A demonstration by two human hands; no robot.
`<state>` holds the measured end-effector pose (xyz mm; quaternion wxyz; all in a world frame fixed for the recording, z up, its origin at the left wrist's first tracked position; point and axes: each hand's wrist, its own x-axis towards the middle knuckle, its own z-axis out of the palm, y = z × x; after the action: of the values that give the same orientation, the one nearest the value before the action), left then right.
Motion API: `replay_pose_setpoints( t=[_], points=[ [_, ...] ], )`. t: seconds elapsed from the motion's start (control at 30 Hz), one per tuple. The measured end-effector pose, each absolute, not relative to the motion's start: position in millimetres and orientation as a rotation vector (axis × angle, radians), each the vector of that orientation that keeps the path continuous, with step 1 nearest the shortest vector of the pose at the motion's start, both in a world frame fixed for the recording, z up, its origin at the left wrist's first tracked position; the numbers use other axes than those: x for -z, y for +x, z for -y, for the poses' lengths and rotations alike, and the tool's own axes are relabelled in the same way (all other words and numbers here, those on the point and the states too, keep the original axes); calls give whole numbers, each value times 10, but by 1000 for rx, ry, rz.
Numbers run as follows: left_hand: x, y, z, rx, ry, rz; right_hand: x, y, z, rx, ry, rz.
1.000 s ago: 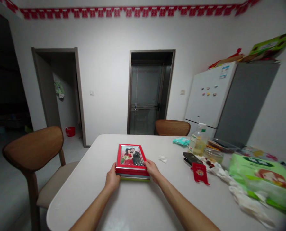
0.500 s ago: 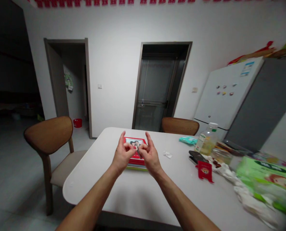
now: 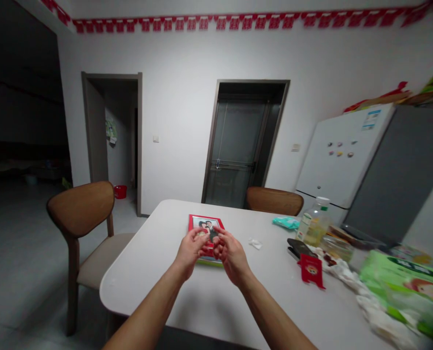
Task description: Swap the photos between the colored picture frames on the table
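Observation:
My left hand [image 3: 190, 249] and my right hand [image 3: 231, 251] are raised over the white table [image 3: 154, 262], palms facing each other with a small gap between them. The fingers of both are loosely curved and apart, and I see nothing in either hand. Just beyond and below them lies a red-framed picture [image 3: 190, 222] showing two people, partly covered by my fingers. A green edge shows beneath it.
At the table's right are a crumpled tissue [image 3: 255, 243], a teal packet [image 3: 286, 222], a bottle [image 3: 314, 221], a black item [image 3: 297, 247], a red card [image 3: 312, 271] and a green tissue pack [image 3: 408, 279]. Wooden chairs stand left [image 3: 81, 209] and behind [image 3: 275, 200].
The raised index fingers have come down and the pinched fingers have loosened into a soft curve. The camera view has tilted up, so the scene sits lower.

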<state>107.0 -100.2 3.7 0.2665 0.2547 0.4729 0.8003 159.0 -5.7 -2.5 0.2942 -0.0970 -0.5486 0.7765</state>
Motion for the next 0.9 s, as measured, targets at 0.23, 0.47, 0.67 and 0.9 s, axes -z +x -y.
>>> replay_pose_setpoints(
  t=[0.23,0.47,0.67,0.9],
  points=[
    [-283,906,999,-1978,649,-1307,-282,1443,57,-2075,-287,1598],
    [-327,871,962,-1908,635,-1346,-275,1289,99,-1903,-310,1931],
    [207,768,970,-1904,433,-1458,240,1134,-223,-712,-412,2532],
    [851,830,925,-1986,288,-1463,547,1309,-256,-398,-348,2649]
  ],
)
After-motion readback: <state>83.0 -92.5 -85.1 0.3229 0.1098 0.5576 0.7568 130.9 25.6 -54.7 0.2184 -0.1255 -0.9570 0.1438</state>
